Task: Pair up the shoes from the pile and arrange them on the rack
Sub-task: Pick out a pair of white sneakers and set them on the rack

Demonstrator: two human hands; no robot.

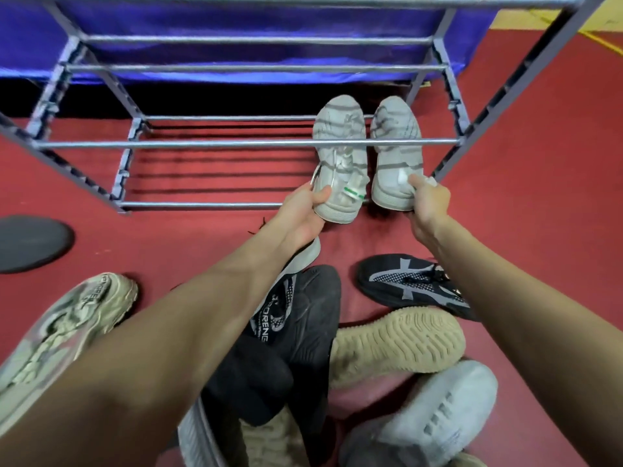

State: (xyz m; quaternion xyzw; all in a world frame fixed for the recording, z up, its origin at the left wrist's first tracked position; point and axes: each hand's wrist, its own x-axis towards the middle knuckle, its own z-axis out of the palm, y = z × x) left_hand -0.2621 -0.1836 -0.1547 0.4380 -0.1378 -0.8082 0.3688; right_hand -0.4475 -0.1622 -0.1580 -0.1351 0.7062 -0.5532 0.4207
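Both forearms fill the near view, reaching over the pile of shoes [337, 348] on the red floor [539, 197]: a beige trainer [67, 325] well to the left of the left grip's arm, black shoes [303, 315] beneath it, a tan upturned sole [401, 342] and a grey shoe [438, 416] between the arms, and a black knit trainer [411, 286] just behind the right grip.

Further out, the left hand [303, 214] is clenched round the heel of the left white trainer [340, 156], thumb over the collar. The right hand [428, 200] pinches the heel of the right white trainer [394, 153]. Both shoes lie toes-forward, side by side, on the lowest tier of the rack [215, 143] at its right end, heels at the front bar.

To finish this step well, I judge both heels should be pushed forward evenly until the soles rest across front and rear bars, toes level, and only then let go, since a shoe set short could tip off the front rail.

Beyond the grips, the middle rail crosses over the laces, so lifting the shoes would foul it; sliding seems safer. The right upright stands close beside the right grip. A dark round disc [30, 242] lies far left, and blue fabric [236, 25] hangs behind the rack.
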